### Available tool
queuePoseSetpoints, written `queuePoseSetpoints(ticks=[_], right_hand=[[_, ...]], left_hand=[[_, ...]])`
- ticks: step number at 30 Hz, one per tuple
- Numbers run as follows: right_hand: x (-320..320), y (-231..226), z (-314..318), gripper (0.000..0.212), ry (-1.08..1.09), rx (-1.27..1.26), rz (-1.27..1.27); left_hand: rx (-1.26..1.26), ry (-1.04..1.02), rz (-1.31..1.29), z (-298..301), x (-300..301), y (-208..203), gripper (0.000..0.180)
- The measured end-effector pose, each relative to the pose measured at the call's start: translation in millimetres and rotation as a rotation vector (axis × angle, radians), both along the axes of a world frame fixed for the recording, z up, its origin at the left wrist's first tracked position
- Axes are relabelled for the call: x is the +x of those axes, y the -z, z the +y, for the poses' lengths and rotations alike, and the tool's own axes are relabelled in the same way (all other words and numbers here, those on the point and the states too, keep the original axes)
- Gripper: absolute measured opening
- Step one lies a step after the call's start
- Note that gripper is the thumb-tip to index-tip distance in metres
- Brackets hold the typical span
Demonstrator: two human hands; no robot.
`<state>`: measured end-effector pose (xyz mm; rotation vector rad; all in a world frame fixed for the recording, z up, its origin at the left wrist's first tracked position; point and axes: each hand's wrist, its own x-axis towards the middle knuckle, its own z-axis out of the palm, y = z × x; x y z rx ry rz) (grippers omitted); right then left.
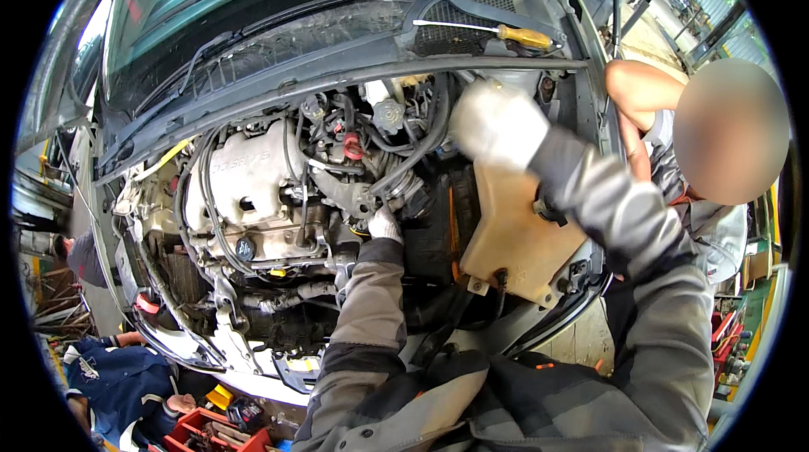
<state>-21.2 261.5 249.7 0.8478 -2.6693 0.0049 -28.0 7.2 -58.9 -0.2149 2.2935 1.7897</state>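
Note:
My left hand (385, 224), in a pale glove, reaches down into the engine bay beside a metal housing and a dark ribbed hose (410, 191). Its fingers are mostly hidden among the parts, so its grip cannot be made out. A small yellow and black piece (360, 231) shows just beside it. Smeared by motion, my right hand (497, 123) is raised over the far end of a yellowed plastic reservoir (518, 237). Whether it holds anything is unclear. Left of my left hand stands the engine with its silver intake manifold (240, 167).
A screwdriver with a yellow handle (524, 36) lies on the cowl below the windshield. One person leans on the fender (636, 106) at right. Another person in dark blue (122, 393) is at lower left, near a red toolbox (215, 433). A prop rod (615, 5) stands at upper right.

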Motion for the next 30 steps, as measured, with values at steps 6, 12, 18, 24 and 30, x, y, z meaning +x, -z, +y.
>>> queuePoseSetpoints(ticks=[6,12,18,24,30], right_hand=[[-7.6,146.4,-106.2,0.044,0.436,-0.168,-0.688],[-42.4,200.2,-103.3,0.055,0.457,-0.489,-0.938],[-47.7,244.4,-84.1,0.055,0.368,-0.690,-0.860],[-56.9,269.0,-83.5,0.021,0.326,-0.600,-0.560],[-48.0,220.7,-108.7,0.035,0.443,-0.592,-0.578]], left_hand=[[-0.314,0.182,0.324,0.8,-16.1,70.2,0.033],[-0.464,0.249,0.278,-3.7,-12.1,51.6,0.029],[-0.307,0.213,0.099,7.7,2.7,11.6,0.029],[-0.544,0.306,0.312,17.7,0.8,25.7,0.027],[0.063,0.178,-0.158,2.6,-10.0,25.2,0.041]])
